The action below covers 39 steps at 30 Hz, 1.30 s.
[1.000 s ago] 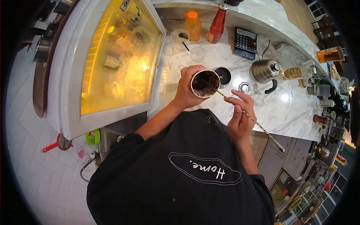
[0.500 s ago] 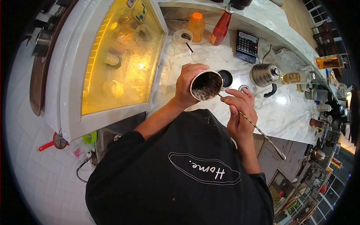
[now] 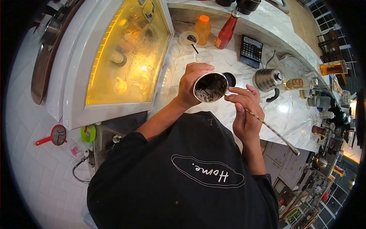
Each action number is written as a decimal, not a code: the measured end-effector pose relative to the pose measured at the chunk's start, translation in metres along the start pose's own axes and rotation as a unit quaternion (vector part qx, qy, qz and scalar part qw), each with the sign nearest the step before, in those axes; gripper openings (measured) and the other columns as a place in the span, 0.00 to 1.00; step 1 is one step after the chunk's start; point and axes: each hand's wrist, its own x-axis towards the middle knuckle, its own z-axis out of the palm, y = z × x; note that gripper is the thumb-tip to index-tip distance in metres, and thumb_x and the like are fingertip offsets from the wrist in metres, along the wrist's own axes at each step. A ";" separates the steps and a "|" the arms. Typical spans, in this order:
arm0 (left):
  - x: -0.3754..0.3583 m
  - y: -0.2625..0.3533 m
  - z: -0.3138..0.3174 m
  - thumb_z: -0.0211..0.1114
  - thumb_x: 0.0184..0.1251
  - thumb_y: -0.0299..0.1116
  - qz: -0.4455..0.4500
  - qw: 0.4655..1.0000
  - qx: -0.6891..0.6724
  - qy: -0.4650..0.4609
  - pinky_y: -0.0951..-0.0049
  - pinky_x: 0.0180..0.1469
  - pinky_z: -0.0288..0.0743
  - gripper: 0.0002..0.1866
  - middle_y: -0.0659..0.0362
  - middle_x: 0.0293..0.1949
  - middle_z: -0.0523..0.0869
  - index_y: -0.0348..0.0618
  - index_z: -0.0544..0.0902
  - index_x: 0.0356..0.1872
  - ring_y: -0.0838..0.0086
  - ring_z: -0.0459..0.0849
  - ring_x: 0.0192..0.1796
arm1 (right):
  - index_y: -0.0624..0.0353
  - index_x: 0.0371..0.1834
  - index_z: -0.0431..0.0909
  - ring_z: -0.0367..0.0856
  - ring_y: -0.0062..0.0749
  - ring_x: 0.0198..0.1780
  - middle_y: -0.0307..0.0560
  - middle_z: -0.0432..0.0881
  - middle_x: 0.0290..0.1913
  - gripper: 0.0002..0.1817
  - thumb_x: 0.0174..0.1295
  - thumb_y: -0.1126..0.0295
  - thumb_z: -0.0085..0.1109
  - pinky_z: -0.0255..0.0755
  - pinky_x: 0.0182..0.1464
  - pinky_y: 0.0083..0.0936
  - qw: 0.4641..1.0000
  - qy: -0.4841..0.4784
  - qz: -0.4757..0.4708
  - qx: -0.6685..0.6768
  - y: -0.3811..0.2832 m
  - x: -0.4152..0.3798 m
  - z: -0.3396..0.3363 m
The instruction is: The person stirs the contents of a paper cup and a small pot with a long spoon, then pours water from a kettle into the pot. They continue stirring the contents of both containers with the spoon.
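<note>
My left hand (image 3: 189, 87) is wrapped round the side of a round canister (image 3: 206, 102), which is tilted so that its mouth faces me. Inside lies a clumpy dark brown and greyish powder (image 3: 207, 94). Between the fingers of my right hand (image 3: 248, 114) is a long twisted bar spoon (image 3: 275, 133). One end of it meets the canister's right rim, and its bowl is hidden; the knobbed end points down to the right. A round black container or lid (image 3: 230, 79) shows just behind the canister.
On the marble counter (image 3: 295, 129) are a steel kettle (image 3: 264, 79), a calculator (image 3: 251, 50), a red bottle (image 3: 227, 31), an orange-capped bottle (image 3: 203, 29) and a plastic cup (image 3: 188, 39). A glass-door fridge (image 3: 131, 57) stands at left, above a sink (image 3: 103, 143). Several bottles and jars line the right.
My right hand has shifted slightly right and down, its index finger now at the canister rim. The spoon's free end has swung outward to the right. The view of the room has turned slightly.
</note>
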 end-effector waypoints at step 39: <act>0.015 0.015 -0.011 0.91 0.40 0.46 0.052 0.994 0.004 -0.097 0.58 0.51 0.74 0.42 0.58 0.45 0.90 0.48 0.78 0.58 0.62 0.90 0.45 | 0.67 0.37 0.83 0.88 0.33 0.45 0.53 0.90 0.47 0.20 0.85 0.69 0.43 0.79 0.56 0.31 0.952 0.172 0.192 0.162 0.012 -0.048 0.029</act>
